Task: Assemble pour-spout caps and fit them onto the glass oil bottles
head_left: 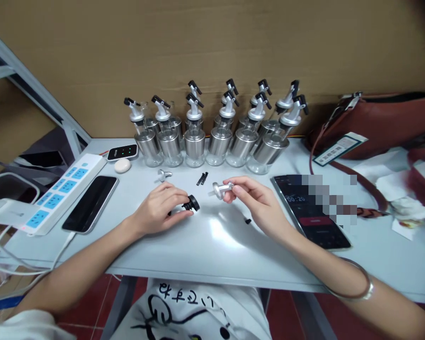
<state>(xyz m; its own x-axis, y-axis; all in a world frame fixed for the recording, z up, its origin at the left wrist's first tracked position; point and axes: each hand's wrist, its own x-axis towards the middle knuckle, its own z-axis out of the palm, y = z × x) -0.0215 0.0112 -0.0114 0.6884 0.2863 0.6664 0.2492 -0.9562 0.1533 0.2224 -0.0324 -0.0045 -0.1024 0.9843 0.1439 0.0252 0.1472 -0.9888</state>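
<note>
My right hand (253, 193) pinches a silver pour spout (218, 190) between thumb and fingers, its round flange facing left. My left hand (165, 208) is closed lightly around a black ribbed stopper (192, 203), which shows past the fingertips. Another silver pour spout (165, 175) lies on the table just beyond my left hand. Small black lever pieces (202, 178) rest farther back between the hands. A small black piece (248, 221) lies beside my right wrist. Behind these stand several glass bottles with steel sleeves (194, 142), most topped by silver spouts with black levers.
On the left are a phone (90, 204), a power strip (65, 189) with cables, a small black device (122, 152) and a pale round case (122, 165). A larger phone (311, 212) and a brown bag (386, 118) occupy the right. A cardboard wall (212, 42) bounds the back.
</note>
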